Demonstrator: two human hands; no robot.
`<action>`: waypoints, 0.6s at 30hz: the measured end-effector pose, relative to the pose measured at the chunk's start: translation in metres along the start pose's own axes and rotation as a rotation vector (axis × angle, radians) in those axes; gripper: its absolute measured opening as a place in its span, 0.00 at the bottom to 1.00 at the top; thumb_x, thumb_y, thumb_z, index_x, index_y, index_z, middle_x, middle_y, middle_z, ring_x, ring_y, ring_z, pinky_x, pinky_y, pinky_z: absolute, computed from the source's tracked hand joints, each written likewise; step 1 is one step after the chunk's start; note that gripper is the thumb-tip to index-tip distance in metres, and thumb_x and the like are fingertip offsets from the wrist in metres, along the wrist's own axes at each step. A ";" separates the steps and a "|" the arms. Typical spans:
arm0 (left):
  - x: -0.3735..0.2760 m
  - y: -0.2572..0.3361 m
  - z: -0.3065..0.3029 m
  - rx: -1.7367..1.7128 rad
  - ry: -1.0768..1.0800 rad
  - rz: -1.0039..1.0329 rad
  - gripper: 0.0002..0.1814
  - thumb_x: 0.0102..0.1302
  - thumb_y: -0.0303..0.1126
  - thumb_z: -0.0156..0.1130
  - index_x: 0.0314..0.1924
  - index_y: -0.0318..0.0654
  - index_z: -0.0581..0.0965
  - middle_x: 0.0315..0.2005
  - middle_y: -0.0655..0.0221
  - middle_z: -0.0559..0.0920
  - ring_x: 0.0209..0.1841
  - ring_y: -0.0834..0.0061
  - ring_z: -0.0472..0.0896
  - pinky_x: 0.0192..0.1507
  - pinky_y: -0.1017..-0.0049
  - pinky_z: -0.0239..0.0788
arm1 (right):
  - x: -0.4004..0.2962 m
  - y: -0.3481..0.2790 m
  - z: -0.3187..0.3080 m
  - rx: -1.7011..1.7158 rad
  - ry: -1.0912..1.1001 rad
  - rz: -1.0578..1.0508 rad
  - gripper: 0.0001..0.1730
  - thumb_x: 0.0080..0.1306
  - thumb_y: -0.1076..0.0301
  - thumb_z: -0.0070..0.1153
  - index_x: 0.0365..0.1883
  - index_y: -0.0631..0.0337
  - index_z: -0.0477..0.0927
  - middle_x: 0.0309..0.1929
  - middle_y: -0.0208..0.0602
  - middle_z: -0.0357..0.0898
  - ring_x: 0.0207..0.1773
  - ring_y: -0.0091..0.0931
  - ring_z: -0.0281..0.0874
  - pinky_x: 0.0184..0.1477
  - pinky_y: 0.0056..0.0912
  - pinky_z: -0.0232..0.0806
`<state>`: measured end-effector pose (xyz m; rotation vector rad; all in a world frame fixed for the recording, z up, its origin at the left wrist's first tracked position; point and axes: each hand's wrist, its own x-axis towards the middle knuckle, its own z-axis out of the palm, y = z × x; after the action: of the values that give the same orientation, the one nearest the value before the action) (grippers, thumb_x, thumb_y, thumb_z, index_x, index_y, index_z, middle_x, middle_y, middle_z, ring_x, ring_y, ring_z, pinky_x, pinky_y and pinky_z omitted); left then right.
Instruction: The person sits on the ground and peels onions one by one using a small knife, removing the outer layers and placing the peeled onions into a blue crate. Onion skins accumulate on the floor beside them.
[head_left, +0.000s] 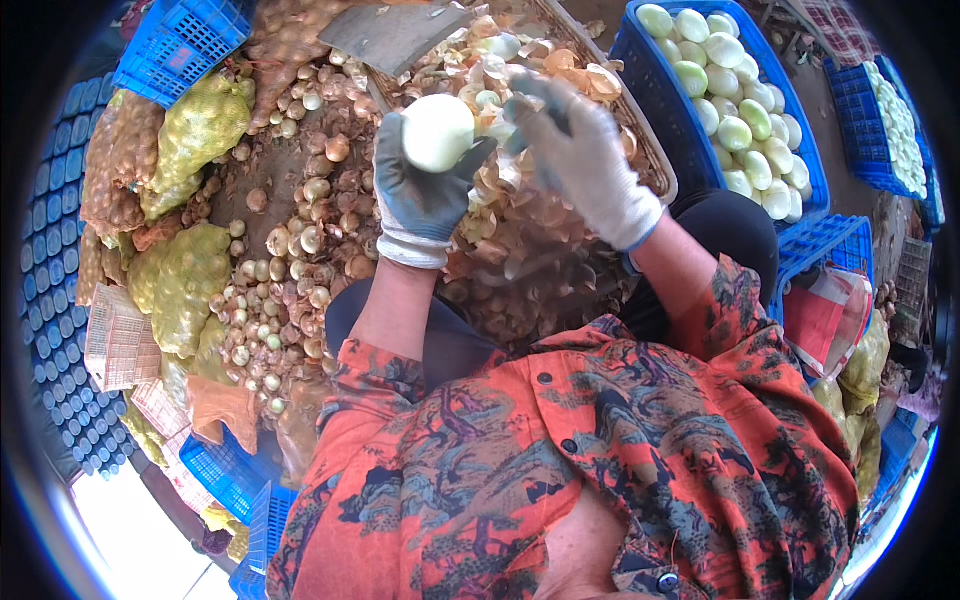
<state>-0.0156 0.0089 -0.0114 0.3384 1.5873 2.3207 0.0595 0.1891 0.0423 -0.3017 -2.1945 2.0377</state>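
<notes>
My left hand (424, 191), in a grey-coated work glove with a white cuff, holds a peeled white onion (438, 133) upright in its palm. My right hand (581, 150), gloved alike, is raised to the right of the onion, blurred and apart from it; whether its fingers hold anything cannot be told. Beneath both hands lies a heap of onion skins (517, 187) in a shallow rimmed tray (664, 165). Unpeeled onions (307, 240) are spread on the ground to the left of the tray.
A blue plastic crate (817, 184) full of peeled onions stands at the upper right, with another onion crate (862, 142) beyond. Yellow mesh sacks (191, 285) and a blue crate (180, 56) are on the left. A grey board (390, 37) lies across the tray's far end.
</notes>
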 end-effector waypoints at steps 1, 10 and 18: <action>0.000 0.000 0.004 0.035 -0.036 0.001 0.32 0.71 0.60 0.56 0.62 0.43 0.75 0.55 0.64 0.82 0.57 0.61 0.81 0.55 0.55 0.79 | -0.007 0.000 0.011 0.087 -0.013 0.084 0.17 0.76 0.63 0.54 0.57 0.64 0.78 0.27 0.26 0.78 0.24 0.12 0.69 0.24 0.20 0.65; -0.003 0.009 0.009 -0.086 -0.050 -0.281 0.33 0.72 0.54 0.59 0.65 0.37 0.72 0.54 0.64 0.81 0.51 0.70 0.82 0.46 0.70 0.78 | 0.006 0.023 0.009 -0.400 0.109 -0.447 0.06 0.67 0.69 0.61 0.36 0.61 0.77 0.26 0.48 0.78 0.29 0.45 0.79 0.31 0.42 0.70; -0.001 0.021 0.012 -0.253 -0.263 -0.214 0.43 0.60 0.50 0.73 0.66 0.29 0.69 0.57 0.56 0.79 0.54 0.63 0.82 0.47 0.68 0.81 | 0.016 0.034 -0.005 -0.503 0.205 -0.406 0.05 0.68 0.71 0.61 0.39 0.61 0.78 0.28 0.43 0.79 0.29 0.32 0.78 0.35 0.35 0.71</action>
<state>-0.0130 0.0117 0.0124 0.3753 1.1341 2.1752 0.0470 0.1998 0.0087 -0.0915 -2.3642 1.1858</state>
